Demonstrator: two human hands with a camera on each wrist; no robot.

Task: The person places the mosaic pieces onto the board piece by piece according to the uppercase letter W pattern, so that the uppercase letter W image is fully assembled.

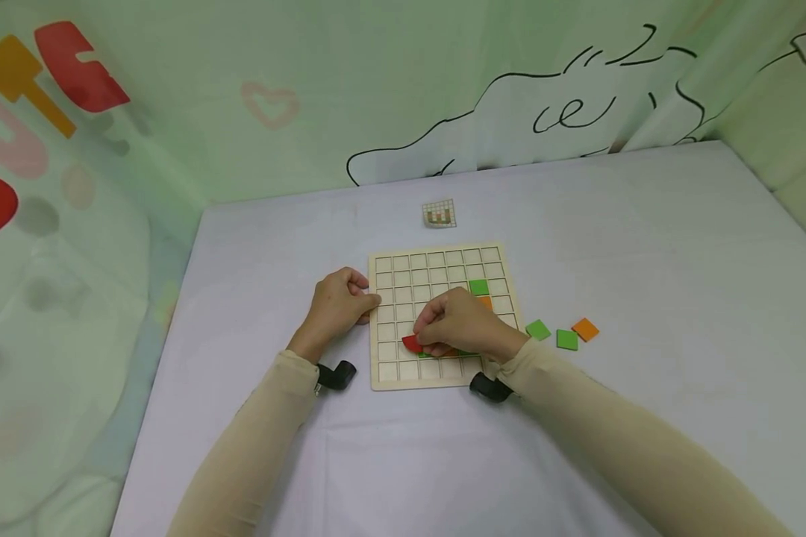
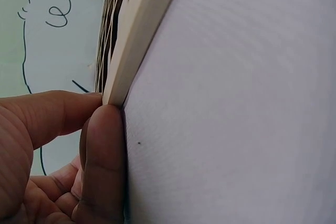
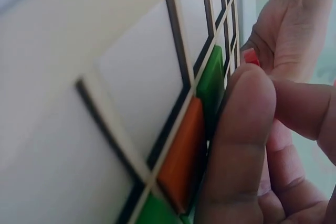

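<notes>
A square wooden grid board (image 1: 389, 378) lies on the white table. At its left edge my left hand (image 1: 336, 302) pinches the rim, thumb on the top side and a finger against the side, as the left wrist view shows at the board's edge (image 2: 137, 40). Over the lower middle of the grid, my right hand (image 1: 466, 324) pinches a red tile (image 1: 412, 344) with a curved edge. Beneath that hand runs a row of green and orange tiles, partly hidden; the right wrist view shows an orange tile (image 3: 184, 156) beside a green tile (image 3: 211, 80). Farther up sits another green tile (image 1: 479, 287).
Right of the board lie loose tiles: a green one (image 1: 538, 330), another green one (image 1: 567, 340) and an orange one (image 1: 585, 330). Behind the board is a small card with a grid pattern (image 1: 439, 214). A printed curtain (image 1: 376, 89) hangs along the table's back.
</notes>
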